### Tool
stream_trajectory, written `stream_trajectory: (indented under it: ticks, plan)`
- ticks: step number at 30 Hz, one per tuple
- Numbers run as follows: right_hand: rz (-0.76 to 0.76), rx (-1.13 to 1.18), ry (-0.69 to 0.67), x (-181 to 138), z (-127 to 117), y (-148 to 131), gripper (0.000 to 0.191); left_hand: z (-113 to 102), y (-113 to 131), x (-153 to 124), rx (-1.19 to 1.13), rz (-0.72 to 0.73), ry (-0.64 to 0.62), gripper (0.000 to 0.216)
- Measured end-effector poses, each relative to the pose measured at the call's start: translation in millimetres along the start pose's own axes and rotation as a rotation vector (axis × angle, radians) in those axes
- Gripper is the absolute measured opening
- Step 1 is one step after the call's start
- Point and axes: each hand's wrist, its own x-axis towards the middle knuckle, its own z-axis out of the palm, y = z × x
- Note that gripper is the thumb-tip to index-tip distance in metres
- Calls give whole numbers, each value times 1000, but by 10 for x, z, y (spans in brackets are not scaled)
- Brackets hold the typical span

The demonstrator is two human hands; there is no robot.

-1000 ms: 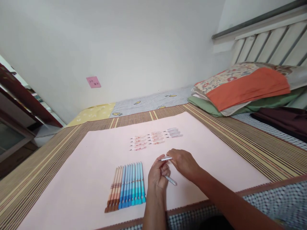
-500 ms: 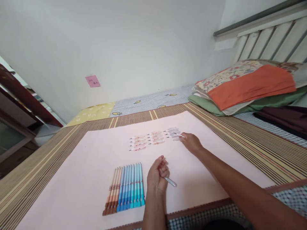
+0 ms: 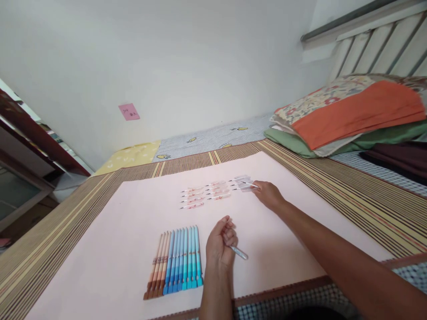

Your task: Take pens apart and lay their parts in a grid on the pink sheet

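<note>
In the head view, a pink sheet [image 3: 133, 231] is seen spread over a striped woven mat [image 3: 350, 195] on a bed. The left hand [image 3: 220, 242] is curled into a loose fist near the front middle of the sheet, and a clear pen barrel [image 3: 239, 253] is gripped in it, its free end sticking out to the right, just above the paper. The right hand [image 3: 268, 194] is stretched out farther back, its fingers pinched on a thin white refill [image 3: 249, 184] whose tip is held at the right end of the rows of clear pen parts [image 3: 213, 192] laid out in the middle of the sheet. A row of finished pens [image 3: 175, 262], brown ones at the left and blue ones at the right, is lined up side by side just left of the left hand. Folded bedding [image 3: 350, 115] is stacked at the back right, and a pink note [image 3: 128, 111] is stuck on the wall.
</note>
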Motion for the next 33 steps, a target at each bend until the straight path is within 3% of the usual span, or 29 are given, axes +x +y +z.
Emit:
stream_trajectory:
  ticks: [14, 18, 21, 27, 33]
  plan:
    - [-17, -10, 50, -47, -13, -3, 17, -4, 3, -6, -9, -7, 8, 9]
    - [-51, 21, 104, -189, -100, 5, 28, -29, 3, 12, -7, -4, -4, 8]
    - [-94, 18, 65, -303, -141, -19, 30, -34, -3, 16, -15, -1, -11, 7]
    - [-254, -28, 13, -323, -28, -49, 20, -24, -4, 4, -42, -8, 12, 14]
    - [-255, -105, 60, -238, 71, 8, 13, -18, -6, 4, -39, -7, 17, 16]
